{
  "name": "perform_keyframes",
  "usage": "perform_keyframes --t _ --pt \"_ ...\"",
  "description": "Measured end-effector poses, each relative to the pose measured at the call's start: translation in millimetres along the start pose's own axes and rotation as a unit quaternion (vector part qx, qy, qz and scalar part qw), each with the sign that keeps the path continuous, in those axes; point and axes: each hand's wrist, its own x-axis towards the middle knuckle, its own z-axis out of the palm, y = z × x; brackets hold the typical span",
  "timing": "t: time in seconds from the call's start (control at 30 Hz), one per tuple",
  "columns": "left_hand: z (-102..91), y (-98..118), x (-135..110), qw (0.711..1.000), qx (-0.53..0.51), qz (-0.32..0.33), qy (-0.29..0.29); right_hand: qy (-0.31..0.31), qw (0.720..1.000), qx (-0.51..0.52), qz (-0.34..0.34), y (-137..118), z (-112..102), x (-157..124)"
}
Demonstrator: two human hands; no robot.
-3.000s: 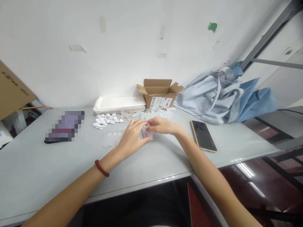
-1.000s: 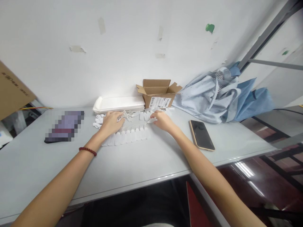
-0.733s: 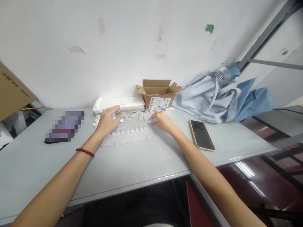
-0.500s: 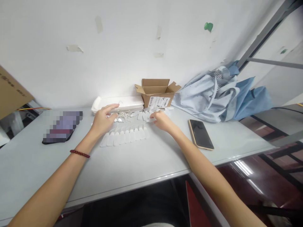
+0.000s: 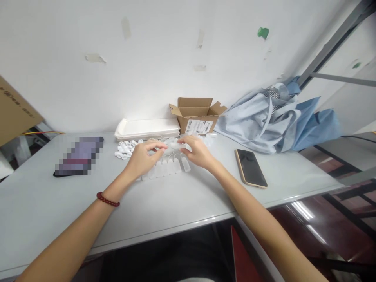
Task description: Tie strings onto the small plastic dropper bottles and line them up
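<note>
My left hand (image 5: 143, 158) and my right hand (image 5: 197, 150) meet above a row of small translucent plastic bottles (image 5: 167, 169) lying side by side on the grey table (image 5: 164, 203). Between the fingertips of both hands is one small translucent bottle (image 5: 175, 145), held just above the row. My left fingers pinch its left end, where a small white piece shows; my right fingers curl round its right end. A heap of small white caps (image 5: 125, 149) lies to the left of my left hand. A red bead bracelet (image 5: 107, 200) sits on my left wrist.
An open cardboard box (image 5: 196, 115) and a stack of white trays (image 5: 147, 128) stand by the wall. A phone (image 5: 251, 168) lies face up at the right, next to a blue cloth bag (image 5: 273, 117). A dark flat object (image 5: 78, 160) lies at the left.
My left hand came back from the cap heap to the middle. My right hand lifted a bottle from the far pile, and both hands now meet on it above the row.
</note>
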Motion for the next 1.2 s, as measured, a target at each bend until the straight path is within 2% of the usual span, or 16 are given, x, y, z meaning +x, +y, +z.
perform_keyframes --t 0.3,0.5,0.6,1.0,1.2 --pt "3.1 0.1 -2.0 1.0 -0.005 -0.008 -0.017 -0.005 1.0 0.015 -0.017 -4.5 1.6 -1.2" --pt "6.5 -1.0 -2.8 0.996 -0.069 -0.048 0.017 -0.015 0.999 0.027 -0.032 -11.1 3.5 -3.3" --pt "6.8 -3.2 -2.5 0.994 -0.09 -0.064 0.015 -0.014 0.999 0.034 -0.039 -12.9 4.1 -4.2" --pt "4.2 -1.1 -1.6 0.994 -0.088 -0.058 -0.005 0.007 0.996 0.038 -0.076 -17.4 10.8 -6.9" --pt "5.9 -3.6 -1.9 0.985 -0.127 -0.115 0.001 0.003 0.997 0.026 -0.076 -23.7 14.0 -9.6"
